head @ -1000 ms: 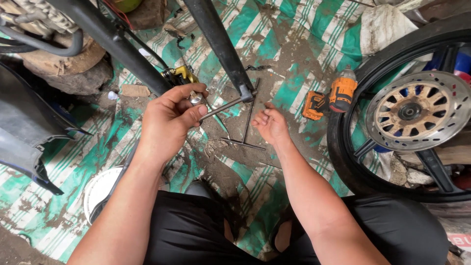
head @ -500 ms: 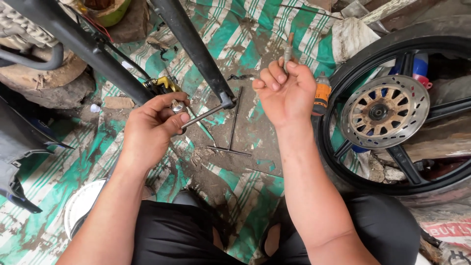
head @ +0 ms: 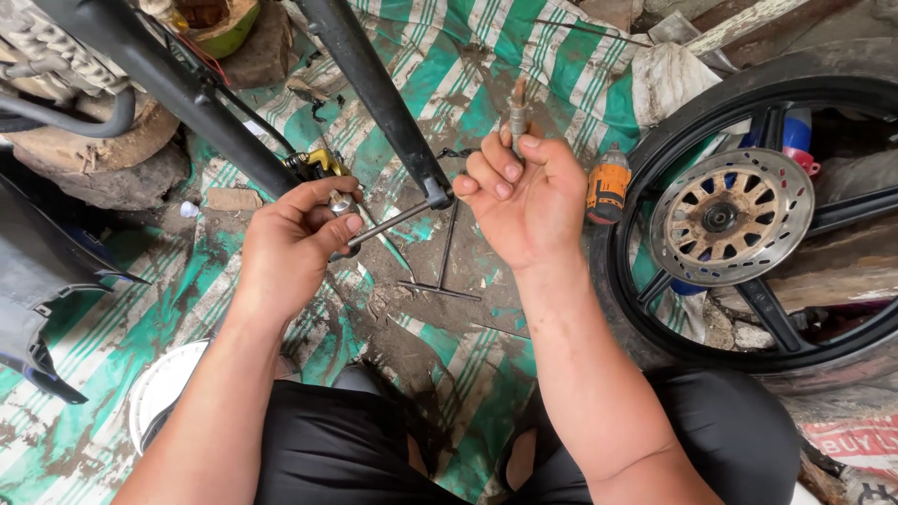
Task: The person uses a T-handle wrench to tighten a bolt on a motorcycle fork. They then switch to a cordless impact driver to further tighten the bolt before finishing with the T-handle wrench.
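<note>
My left hand [head: 295, 238] is curled tight around a thin metal rod [head: 388, 224] whose far end sits at the bottom of the black fork leg [head: 374, 93]. My right hand [head: 528, 201] is raised, palm up, fingers loosely bent, pinching a small rusty bolt [head: 517, 108] upright above the green striped tarp [head: 486, 56], left of the wheel [head: 748, 215]

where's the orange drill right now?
In the head view the orange drill lies on the striped tarp, right of centre, between the raised right hand and the black wheel.
</note>
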